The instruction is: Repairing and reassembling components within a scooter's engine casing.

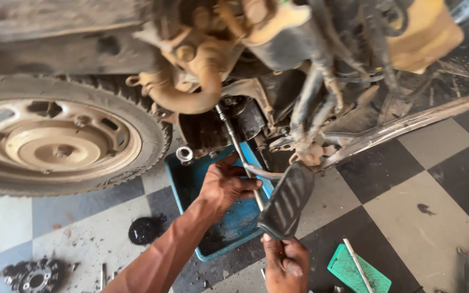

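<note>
While my left hand (225,184) curls its fingers (245,185) around the shaft of the long socket wrench (240,152), steadying it about midway, my right hand (284,266) at six o'clock is clenched on the tool's lower end, though the handle itself is hidden behind the ribbed black foot pedal (287,199), so I cannot tell exactly how that grip sits. The wrench runs from the right hand up toward eleven o'clock, its tip seated on a fastener low on the grimy engine (229,114) of the vehicle. I judge the two-handed hold keeps the long shaft in line with the bolt, one hand guiding and the other supplying the turn.

Directly beneath the work lies a blue drain tray (177,173), which I judge is there to catch drips or loose parts; a silvery socket or bushing (184,154) rests at its upper left corner. The foot pedal crosses in front of the wrench (awkwardly, from where I watch) and crowds the swing of the handle, as does the bent metal rod (261,172) just beside it.

At nine o'clock stands the dusty wheel (55,144). On the chequered floor (408,190), a black toothed gear (143,230) lies at seven o'clock, a round clutch-like part (36,278) further out at eight, and a green tray (359,269) with a thin rod across it at five o'clock.
</note>
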